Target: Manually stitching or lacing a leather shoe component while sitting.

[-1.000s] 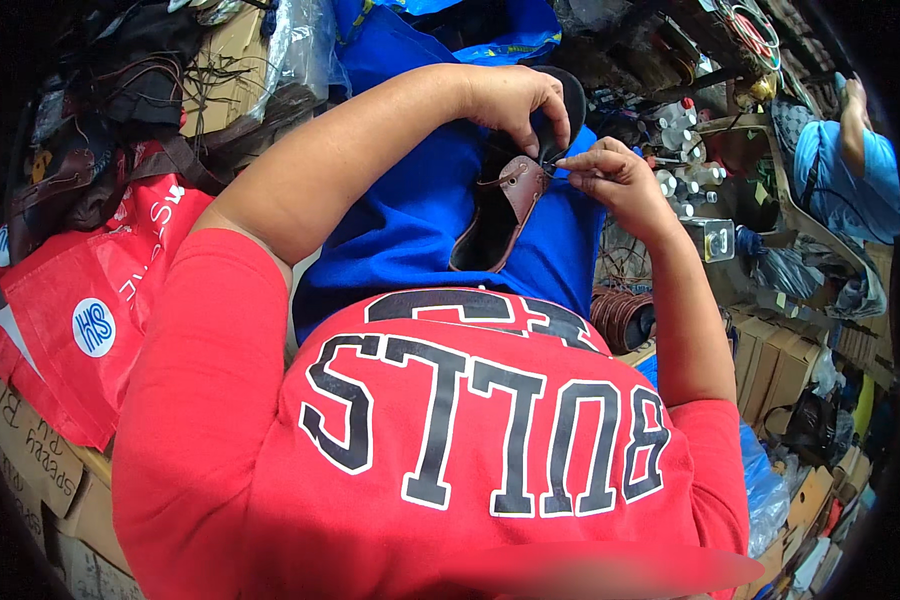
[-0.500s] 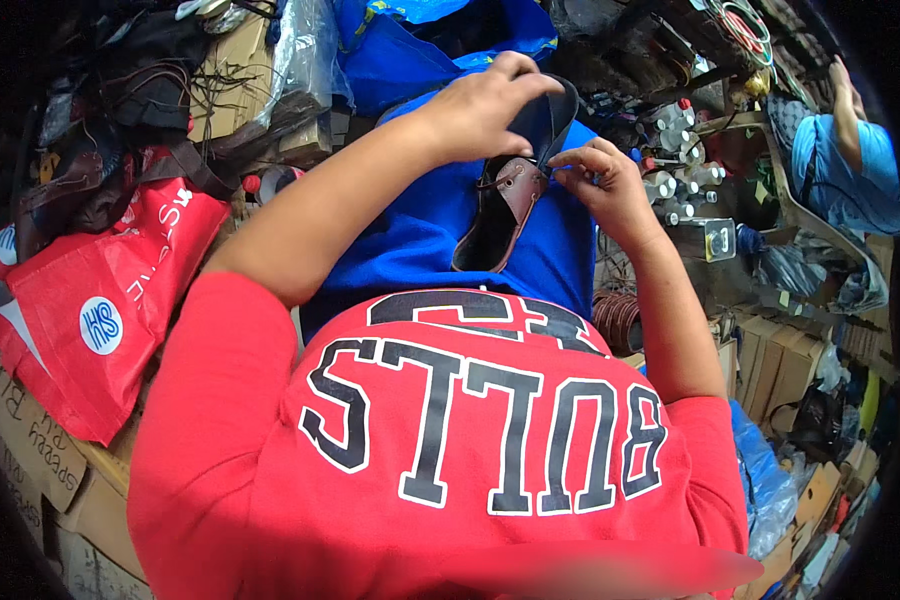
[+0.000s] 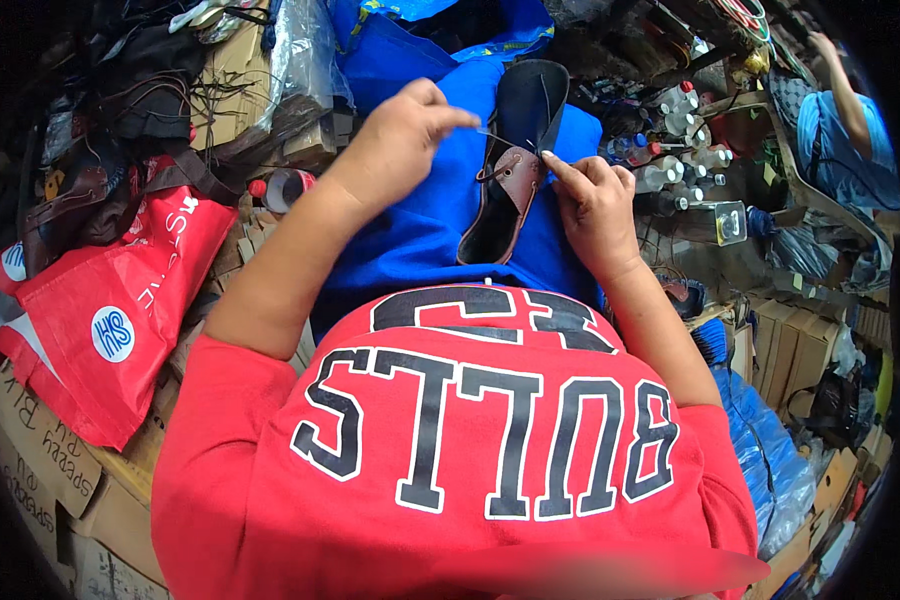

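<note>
A shoe (image 3: 519, 180) with a brown leather upper and dark inside lies lengthwise on the blue cloth (image 3: 380, 255) over my lap. Its far part is black and spread wide; a lace loops through the eyelets on the brown part. From the upper's edge a thin dark thread (image 3: 505, 138) runs to my left hand (image 3: 405, 140), which is closed, thumb and forefinger pinching it left of the shoe. On the other side my right hand (image 3: 595, 205) is closed too, its thumb and forefinger pinching at the upper's edge where the thread comes out.
At left, a red bag (image 3: 100, 330) rests over cardboard boxes (image 3: 40, 440). An open blue bag (image 3: 400, 60) stands beyond my lap. Several small bottles (image 3: 670, 175) crowd the right side. Another person in a blue shirt (image 3: 840, 150) is at the far right.
My left hand has drawn back leftward from over the shoe, pulling the thread out straight. My right hand has shifted slightly nearer me, still by the upper's edge.
</note>
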Motion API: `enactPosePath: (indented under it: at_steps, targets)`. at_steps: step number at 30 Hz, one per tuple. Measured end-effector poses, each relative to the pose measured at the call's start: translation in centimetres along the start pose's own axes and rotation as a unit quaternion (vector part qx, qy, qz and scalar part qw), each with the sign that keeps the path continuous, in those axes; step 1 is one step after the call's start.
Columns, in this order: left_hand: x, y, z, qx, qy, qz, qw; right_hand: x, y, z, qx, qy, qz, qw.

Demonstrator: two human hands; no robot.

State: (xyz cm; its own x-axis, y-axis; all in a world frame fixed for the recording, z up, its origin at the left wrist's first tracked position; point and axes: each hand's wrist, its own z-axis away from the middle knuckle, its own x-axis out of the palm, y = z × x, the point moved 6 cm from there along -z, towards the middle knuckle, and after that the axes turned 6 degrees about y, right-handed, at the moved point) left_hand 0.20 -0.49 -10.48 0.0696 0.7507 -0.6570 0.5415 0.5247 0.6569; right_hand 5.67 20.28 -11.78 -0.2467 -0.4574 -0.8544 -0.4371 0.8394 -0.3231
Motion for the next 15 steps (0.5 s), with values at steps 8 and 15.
enactPosePath:
  at_steps: [8,15]
  targets:
    - [2.7,0.6,-1.1,0.077,0.039,-0.044,0.995,1.0,3.9,-1.3,0.148,-0.098,-0.235,0.956]
    - [4.5,-0.1,-1.8,0.08,0.016,-0.031,0.996,1.6,5.6,-3.0,0.125,-0.17,-0.245,0.946]
